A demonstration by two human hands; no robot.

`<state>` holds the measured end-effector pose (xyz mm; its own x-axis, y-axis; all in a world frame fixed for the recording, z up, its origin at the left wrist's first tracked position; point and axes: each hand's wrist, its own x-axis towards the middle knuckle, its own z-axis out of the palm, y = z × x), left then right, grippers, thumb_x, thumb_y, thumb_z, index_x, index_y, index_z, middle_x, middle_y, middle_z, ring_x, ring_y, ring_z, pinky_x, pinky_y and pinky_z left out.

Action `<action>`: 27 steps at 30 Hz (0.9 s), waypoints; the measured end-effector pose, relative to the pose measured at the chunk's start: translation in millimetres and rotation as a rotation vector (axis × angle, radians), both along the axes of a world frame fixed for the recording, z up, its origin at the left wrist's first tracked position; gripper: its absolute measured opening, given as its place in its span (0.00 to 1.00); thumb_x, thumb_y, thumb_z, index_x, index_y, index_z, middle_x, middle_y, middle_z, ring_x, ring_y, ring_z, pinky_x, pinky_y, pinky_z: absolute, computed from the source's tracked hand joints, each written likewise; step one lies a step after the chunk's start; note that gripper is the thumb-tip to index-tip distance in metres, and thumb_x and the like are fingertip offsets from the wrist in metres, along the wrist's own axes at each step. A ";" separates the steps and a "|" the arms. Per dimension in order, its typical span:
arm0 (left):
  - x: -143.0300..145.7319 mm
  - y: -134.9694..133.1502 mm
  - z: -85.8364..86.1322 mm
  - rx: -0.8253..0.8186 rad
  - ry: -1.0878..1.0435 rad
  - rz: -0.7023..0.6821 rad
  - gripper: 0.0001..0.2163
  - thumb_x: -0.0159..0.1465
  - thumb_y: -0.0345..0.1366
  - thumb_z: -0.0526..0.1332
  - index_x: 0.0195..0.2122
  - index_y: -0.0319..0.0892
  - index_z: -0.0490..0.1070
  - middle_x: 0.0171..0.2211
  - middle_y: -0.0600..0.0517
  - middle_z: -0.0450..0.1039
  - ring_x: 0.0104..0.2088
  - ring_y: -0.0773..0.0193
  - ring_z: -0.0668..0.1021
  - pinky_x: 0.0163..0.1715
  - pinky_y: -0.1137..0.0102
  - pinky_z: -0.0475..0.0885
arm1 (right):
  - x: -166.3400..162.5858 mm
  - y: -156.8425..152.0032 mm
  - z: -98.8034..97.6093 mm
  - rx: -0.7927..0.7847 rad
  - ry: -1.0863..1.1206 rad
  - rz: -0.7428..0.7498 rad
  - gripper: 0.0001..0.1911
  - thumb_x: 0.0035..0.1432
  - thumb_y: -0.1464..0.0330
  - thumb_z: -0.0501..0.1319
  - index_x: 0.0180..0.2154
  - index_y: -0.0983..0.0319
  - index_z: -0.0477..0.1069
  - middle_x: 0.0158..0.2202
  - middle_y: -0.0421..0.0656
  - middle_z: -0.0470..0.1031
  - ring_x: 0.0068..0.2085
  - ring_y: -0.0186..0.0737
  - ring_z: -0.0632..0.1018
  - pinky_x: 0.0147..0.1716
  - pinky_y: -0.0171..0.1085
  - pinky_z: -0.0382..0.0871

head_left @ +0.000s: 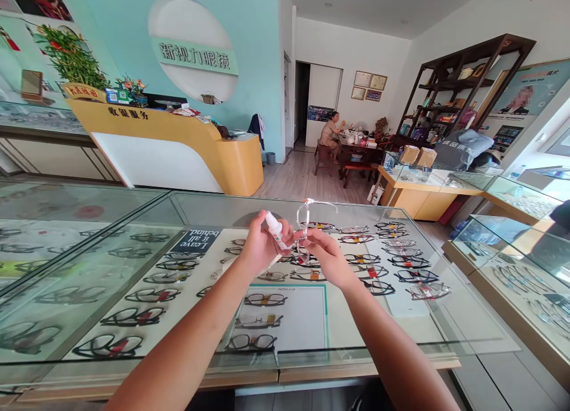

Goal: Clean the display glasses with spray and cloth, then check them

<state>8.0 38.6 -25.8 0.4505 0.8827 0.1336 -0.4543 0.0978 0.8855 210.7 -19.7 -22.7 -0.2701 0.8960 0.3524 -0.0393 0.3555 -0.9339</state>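
My left hand (258, 244) is closed around a small white bottle (275, 230), its tip tilted toward the right. My right hand (327, 253) pinches a pair of clear-framed glasses (307, 221), held upright with one temple arm sticking out to the right. Both hands meet above the glass display counter (423, 322), the bottle's tip close to the lenses.
Under the counter glass lie several rows of glasses (383, 262) and a dark sign (196, 240). A yellow reception desk (178, 138) stands behind. A person sits at a table (332, 135) at the back. More display cases (512, 250) run along the right.
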 end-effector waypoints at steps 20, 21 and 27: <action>12.1 4.0 -17.7 0.161 0.198 0.275 0.27 0.69 0.65 0.60 0.28 0.44 0.73 0.26 0.51 0.67 0.27 0.63 0.67 0.25 0.69 0.65 | -5.4 2.9 -7.8 -0.055 0.048 0.021 0.16 0.68 0.52 0.64 0.47 0.54 0.83 0.50 0.44 0.85 0.49 0.48 0.82 0.44 0.42 0.77; 11.8 4.2 -18.5 0.170 0.203 0.273 0.28 0.69 0.65 0.60 0.28 0.44 0.73 0.26 0.51 0.67 0.27 0.63 0.67 0.25 0.69 0.65 | -4.2 3.7 -6.8 -0.063 0.062 0.004 0.16 0.68 0.52 0.64 0.47 0.54 0.83 0.49 0.44 0.85 0.48 0.47 0.82 0.44 0.42 0.77; 14.0 1.4 -25.0 0.286 0.422 0.225 0.27 0.69 0.65 0.60 0.28 0.44 0.71 0.27 0.51 0.67 0.28 0.62 0.67 0.26 0.69 0.65 | 3.1 8.7 -3.3 -0.099 0.235 -0.089 0.14 0.68 0.54 0.65 0.46 0.54 0.83 0.50 0.43 0.87 0.47 0.46 0.83 0.44 0.41 0.74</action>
